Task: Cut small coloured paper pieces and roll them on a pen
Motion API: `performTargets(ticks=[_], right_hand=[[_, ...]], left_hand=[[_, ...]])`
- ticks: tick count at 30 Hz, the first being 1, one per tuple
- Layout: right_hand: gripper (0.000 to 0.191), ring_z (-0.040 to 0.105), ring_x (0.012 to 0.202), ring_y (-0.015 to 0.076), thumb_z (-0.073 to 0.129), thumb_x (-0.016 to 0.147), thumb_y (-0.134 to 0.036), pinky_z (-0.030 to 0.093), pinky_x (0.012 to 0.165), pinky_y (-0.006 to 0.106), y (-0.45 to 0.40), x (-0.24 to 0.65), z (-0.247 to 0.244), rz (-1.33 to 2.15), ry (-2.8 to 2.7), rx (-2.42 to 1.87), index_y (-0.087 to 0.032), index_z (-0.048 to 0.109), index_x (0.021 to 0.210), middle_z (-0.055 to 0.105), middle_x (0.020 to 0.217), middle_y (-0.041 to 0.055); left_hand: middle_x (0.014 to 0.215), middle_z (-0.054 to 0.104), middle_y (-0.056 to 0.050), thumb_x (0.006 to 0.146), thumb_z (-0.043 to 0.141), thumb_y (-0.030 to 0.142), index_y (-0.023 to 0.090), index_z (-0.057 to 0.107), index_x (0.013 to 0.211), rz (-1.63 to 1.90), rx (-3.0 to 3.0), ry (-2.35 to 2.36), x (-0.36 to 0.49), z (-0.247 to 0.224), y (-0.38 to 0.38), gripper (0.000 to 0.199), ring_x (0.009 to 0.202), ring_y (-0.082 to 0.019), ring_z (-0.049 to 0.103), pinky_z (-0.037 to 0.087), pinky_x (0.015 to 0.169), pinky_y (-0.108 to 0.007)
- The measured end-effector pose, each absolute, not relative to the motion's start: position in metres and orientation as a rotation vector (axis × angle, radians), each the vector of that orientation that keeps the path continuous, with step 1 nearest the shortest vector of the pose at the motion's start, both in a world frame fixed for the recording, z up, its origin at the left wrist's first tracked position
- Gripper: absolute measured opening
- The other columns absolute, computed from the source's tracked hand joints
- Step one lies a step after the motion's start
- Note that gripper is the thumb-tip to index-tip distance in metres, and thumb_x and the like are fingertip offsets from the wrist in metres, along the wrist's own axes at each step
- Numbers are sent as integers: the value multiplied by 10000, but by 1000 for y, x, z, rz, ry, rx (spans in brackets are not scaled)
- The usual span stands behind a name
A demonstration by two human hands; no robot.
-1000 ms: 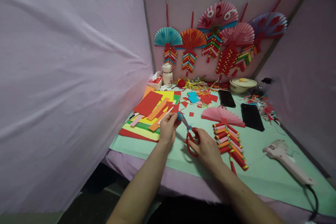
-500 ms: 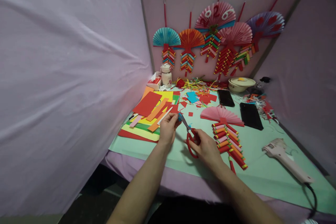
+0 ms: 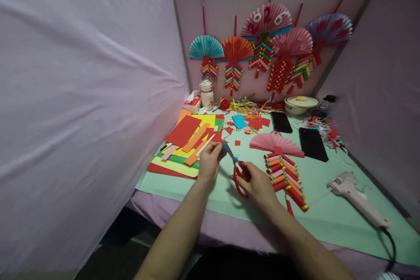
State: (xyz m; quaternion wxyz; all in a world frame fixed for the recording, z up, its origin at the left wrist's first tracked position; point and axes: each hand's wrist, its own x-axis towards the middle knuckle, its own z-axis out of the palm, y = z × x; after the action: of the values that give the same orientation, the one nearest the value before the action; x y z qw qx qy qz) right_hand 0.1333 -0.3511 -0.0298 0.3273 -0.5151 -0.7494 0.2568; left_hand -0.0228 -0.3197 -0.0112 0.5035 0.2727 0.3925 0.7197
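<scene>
My left hand [image 3: 211,158] pinches a small blue paper piece [image 3: 224,146] over the table, right of the stacked colored papers. Red-handled scissors [image 3: 236,169] are in my right hand [image 3: 257,183], with fingers through and around the handles. Their blades point up and left, and the tips meet the blue paper at my left fingertips. To the right of my right hand lies a pink folded fan [image 3: 277,143] with a tail of rolled paper tubes [image 3: 285,176] in red, orange and pink.
Colored sheets [image 3: 183,131] lie at the left, paper scraps [image 3: 249,106] along the back. Two black phones [image 3: 313,144], a lidded bowl [image 3: 301,105] and a corded glue gun [image 3: 357,197] are on the right. Paper fans [image 3: 265,22] hang on the back wall.
The view has shifted very slightly. My hands, the scissors and the blue paper hold nearly the same position.
</scene>
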Motion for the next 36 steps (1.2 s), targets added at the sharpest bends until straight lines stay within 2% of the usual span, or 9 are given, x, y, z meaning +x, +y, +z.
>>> performTargets(ticks=[36], right_hand=[[311,589,647,200,609,848,-476,379,592,289,-352,138,-30,613,-1983,-1390,-196,646,979,685,775,35]], left_hand=[[750,672,7,584,853,358,171,674,721,1714,646,950,-22,-13,-319,293,713,-104,622,500,705,-250]])
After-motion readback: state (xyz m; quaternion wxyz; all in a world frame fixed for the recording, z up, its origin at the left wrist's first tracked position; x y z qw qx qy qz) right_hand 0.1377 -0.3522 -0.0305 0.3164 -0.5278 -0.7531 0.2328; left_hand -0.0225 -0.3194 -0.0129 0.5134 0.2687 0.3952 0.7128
